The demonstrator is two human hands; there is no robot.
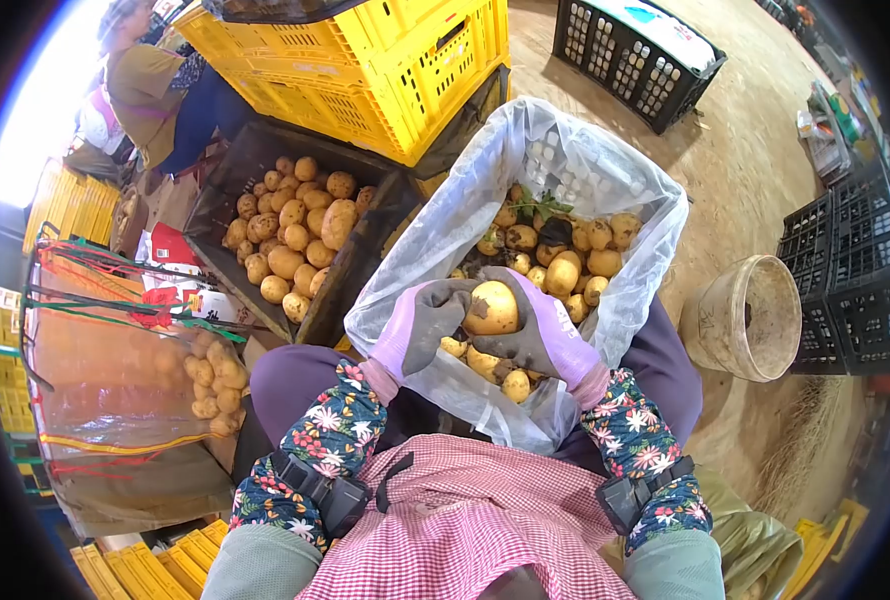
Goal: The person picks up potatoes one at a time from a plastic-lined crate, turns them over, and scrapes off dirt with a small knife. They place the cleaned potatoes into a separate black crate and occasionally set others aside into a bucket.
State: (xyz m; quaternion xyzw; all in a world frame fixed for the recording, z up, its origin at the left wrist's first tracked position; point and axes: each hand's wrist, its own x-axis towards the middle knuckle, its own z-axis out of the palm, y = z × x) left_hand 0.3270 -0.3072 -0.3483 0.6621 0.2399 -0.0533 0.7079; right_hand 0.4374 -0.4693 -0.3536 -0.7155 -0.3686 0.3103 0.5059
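Between my two gloved hands is a large potato (492,308) with dark soil patches on its skin. My left hand (433,318), in a purple and grey glove, grips its left side. Around its right side curl the fingers of my right hand (545,330), gloved the same way. Both hands are above a crate lined with clear plastic (385,290) in front of my lap. Inside that crate lie several soil-marked potatoes (563,275) and a sprig of green leaves (540,207).
To the left, a dark crate (227,165) holds many potatoes (295,235). Stacked yellow crates (405,80) stand behind it. A dirty white bucket (743,318) and black crates (850,275) are on the right. Another black crate (635,60) stands at the back. Another person (160,90) sits at upper left.
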